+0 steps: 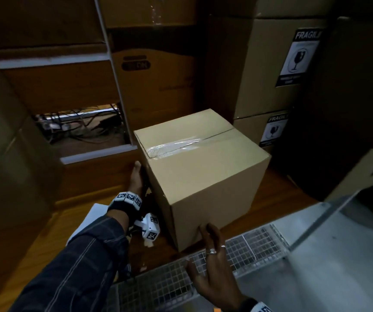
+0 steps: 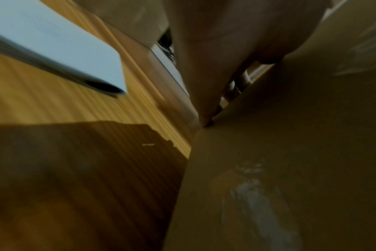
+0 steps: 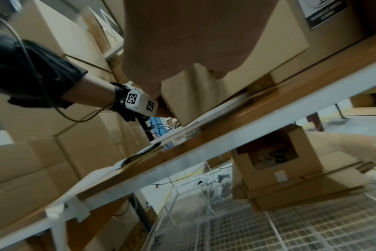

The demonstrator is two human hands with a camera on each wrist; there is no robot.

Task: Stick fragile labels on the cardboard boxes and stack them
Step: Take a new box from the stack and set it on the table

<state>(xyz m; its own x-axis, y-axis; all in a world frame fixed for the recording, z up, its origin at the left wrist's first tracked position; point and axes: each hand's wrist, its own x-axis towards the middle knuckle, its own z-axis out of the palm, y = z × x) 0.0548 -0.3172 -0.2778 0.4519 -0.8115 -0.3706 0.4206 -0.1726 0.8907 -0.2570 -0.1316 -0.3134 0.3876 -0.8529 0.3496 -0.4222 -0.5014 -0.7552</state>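
A taped cardboard box point(image 1: 203, 167) stands on the wooden table point(image 1: 275, 199); the faces I see are plain. My left hand point(image 1: 137, 176) lies flat against its left side, thumb up near the top edge. My right hand point(image 1: 212, 260) touches the lower part of the near face with straight fingers. In the left wrist view the left hand point(image 2: 215, 42) presses on the box wall point(image 2: 290, 152). From the right wrist, the right hand point(image 3: 182, 42) covers much of the box point(image 3: 204, 96). Two stacked boxes at the right carry fragile labels point(image 1: 298, 57) point(image 1: 274, 130).
A white sheet point(image 1: 86, 221) lies on the table to the left of the box. Tall cartons stand behind and to the left, with cables point(image 1: 79, 127) in a gap. A wire mesh panel point(image 1: 169, 282) and a grey surface point(image 1: 338, 255) sit near me.
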